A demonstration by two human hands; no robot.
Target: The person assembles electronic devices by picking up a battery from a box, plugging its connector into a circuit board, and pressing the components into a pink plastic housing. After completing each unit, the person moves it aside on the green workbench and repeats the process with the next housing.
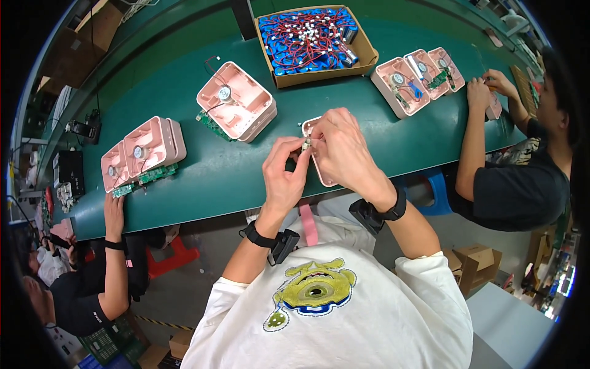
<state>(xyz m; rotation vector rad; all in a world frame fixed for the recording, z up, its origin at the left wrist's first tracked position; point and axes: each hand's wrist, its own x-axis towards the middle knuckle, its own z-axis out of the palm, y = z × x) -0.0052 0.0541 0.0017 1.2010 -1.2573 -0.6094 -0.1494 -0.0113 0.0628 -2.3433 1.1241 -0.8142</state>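
Above the near edge of the green bench, my left hand (285,171) and my right hand (345,150) meet fingertip to fingertip. Both are closed in a pinch on a small green-and-white part (306,145), which looks like a little circuit board or connector; the fingers cover much of it. Beneath them lies a pink plastic housing (325,177), mostly hidden by my right hand. To the far left of my hands stand stacked pink housings (255,101) with a round speaker (225,93) inside and a green circuit board (214,125) hanging off the side by wires.
A cardboard box (326,76) of blue wired batteries sits at the back of the green bench (209,184). More pink housings stand left (175,138) and right (393,92). Co-workers sit at both sides; one's hand (113,215) touches the bench at left, another's hands (482,95) work at right.
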